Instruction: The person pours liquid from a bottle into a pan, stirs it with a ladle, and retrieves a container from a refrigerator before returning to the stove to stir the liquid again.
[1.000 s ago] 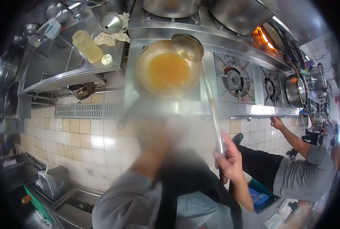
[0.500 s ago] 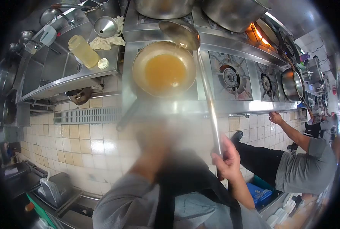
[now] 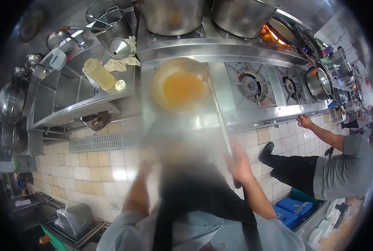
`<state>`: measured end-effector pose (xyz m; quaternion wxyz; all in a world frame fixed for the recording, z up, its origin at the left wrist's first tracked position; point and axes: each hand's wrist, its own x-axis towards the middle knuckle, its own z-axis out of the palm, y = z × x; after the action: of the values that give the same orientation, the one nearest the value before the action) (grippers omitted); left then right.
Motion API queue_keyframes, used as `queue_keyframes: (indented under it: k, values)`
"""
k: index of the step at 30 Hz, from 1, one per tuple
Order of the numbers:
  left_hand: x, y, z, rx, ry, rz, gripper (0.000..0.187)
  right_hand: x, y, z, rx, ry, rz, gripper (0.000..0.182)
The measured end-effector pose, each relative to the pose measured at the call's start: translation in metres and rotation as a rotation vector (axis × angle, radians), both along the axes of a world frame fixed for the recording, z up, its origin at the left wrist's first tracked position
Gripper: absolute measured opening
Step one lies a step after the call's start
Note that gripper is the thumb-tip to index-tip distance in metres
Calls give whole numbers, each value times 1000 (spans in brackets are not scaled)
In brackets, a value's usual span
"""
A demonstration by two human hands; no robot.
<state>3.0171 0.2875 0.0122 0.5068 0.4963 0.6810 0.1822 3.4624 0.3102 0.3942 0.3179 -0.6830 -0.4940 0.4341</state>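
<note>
- My right grip (image 3: 238, 165), at 4 o'clock in my view, is closed around the lower handle of a long ladle (image 3: 220, 115).
- From my fingers the ladle slants up towards 12 o'clock, its bowl end at the 2 o'clock side of a pan (image 3: 158, 85); haze keeps me from telling whether it touches the bottom.
- The pan sits on the stove (image 3: 278, 111) at 12 o'clock, with orange-yellow liquid (image 3: 182, 90) pooled in the middle.
- My left grip (image 3: 145, 168), between 7 and 8 o'clock, is lost in blur; I cannot tell whether it is clamped on anything.
- Beyond the pan stand two big pots, one (image 3: 172, 19) at 12 o'clock, the other (image 3: 243, 19) at 1.
- A burner (image 3: 250, 85) lies at 2 o'clock, just beside my ladle's side of the stove.
- At 10 o'clock a bottle (image 3: 99, 74) of yellowish liquid is on the steel surface (image 3: 128, 79), near a cloth (image 3: 121, 63) and a funnel (image 3: 118, 48).
- At 3 o'clock another person's hand (image 3: 305, 121) is at the stove's front edge.
</note>
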Motion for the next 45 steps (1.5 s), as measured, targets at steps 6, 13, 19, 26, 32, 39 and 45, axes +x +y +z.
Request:
queue_keyframes:
  k: [6,13,19,26,32,39,45]
  values:
    - [-118,-68,23,-231,250,-35,37,-37,30,-33,99,-148,-4,56]
    - [-110,-60,92,-475,-34,402,45,-90,48,-1,-207,645,-142,53]
    - [-144,-34,46,-311,-140,222,53,-103,13,49,-325,933,-389,45]
    - [-155,-15,54,-391,-201,375,51,-102,-22,56,-149,529,-174,62]
    - [-170,-33,0,-194,58,-14,51,-86,-27,2,296,-44,-123,62]
    - [-106,-70,62,-234,-362,486,51,-53,-12,-24,265,-172,-6,61]
    - [-106,-138,38,-294,-40,293,49,-52,33,-38,124,-101,-10,62]
